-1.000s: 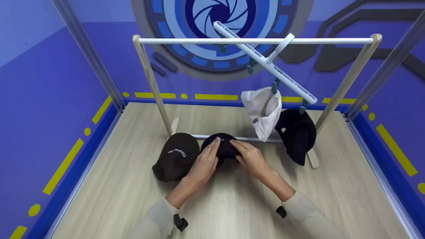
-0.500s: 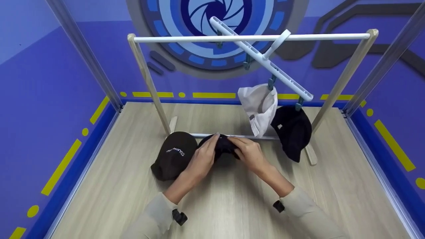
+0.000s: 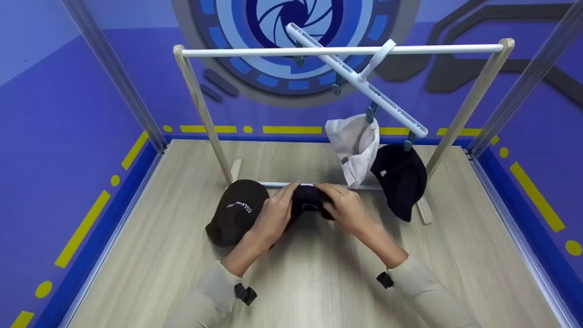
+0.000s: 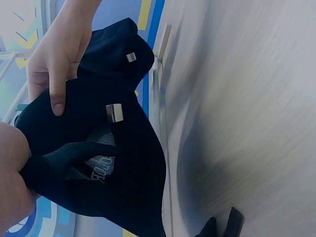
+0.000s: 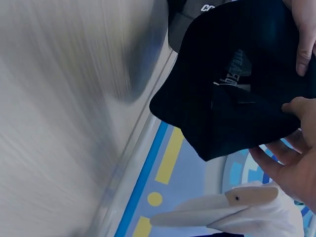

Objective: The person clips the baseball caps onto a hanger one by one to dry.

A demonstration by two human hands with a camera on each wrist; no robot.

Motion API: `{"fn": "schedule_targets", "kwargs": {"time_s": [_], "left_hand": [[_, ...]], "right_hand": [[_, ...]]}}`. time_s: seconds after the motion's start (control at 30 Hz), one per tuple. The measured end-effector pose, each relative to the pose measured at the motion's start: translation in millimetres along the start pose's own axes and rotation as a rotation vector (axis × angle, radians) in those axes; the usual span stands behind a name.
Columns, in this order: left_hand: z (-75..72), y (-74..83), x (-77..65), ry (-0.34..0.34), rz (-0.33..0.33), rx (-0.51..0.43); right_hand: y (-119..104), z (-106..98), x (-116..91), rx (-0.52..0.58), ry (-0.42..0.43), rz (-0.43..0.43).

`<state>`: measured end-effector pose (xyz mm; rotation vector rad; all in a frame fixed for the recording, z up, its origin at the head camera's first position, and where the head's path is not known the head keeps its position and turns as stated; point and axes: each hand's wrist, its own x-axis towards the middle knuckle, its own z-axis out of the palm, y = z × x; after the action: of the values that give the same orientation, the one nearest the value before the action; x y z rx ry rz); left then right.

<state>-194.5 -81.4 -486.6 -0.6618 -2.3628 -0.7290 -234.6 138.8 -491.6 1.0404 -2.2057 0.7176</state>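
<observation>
Both hands hold a black baseball cap just above the table, in front of the rack's lower bar. My left hand grips one side of it, my right hand the other. From the right wrist, that hand's thumb lies on the cap's near face, with fingers behind the edge. A metal buckle and pale lettering inside the cap show in the left wrist view. Left of the hands, a dark brown cap with white lettering lies on the table, partly behind my left hand.
A wooden-legged rack with a white rail stands at the back. From it hangs a slanting white clip hanger. Its clips hold a white cap and another black cap; two clips at the left carry nothing. Blue walls surround the table.
The held cap has been raised and tilted between the hands, so its opening and back now show. The right hand has shifted slightly right. The head view has moved a little.
</observation>
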Motion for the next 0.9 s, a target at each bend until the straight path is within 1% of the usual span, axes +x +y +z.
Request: {"fn": "schedule_targets", "kwargs": {"time_s": [0.1, 0.27, 0.57, 0.73, 0.83, 0.9], "left_hand": [[0.2, -0.6, -0.3, 0.010, 0.003, 0.000], [1.2, -1.3, 1.1, 0.038, 0.029, 0.006], [-5.2, 2.7, 15.1, 0.074, 0.059, -0.031], [-9.4, 2.5, 19.1, 0.103, 0.071, -0.020], [-11.3, 1.4, 21.3, 0.117, 0.084, -0.046], [-12.9, 1.4, 23.6, 0.114, 0.098, -0.071]], "right_hand": [[0, 0, -1, 0.011, 0.002, -0.002], [1, -2, -1, 0.005, 0.066, -0.019], [0, -12, 8, -0.005, 0.144, 0.002], [-3, -13, 12, -0.008, 0.154, 0.017], [-5, -15, 14, 0.001, 0.162, 0.026], [-6, -17, 15, 0.002, 0.178, 0.030]]}}
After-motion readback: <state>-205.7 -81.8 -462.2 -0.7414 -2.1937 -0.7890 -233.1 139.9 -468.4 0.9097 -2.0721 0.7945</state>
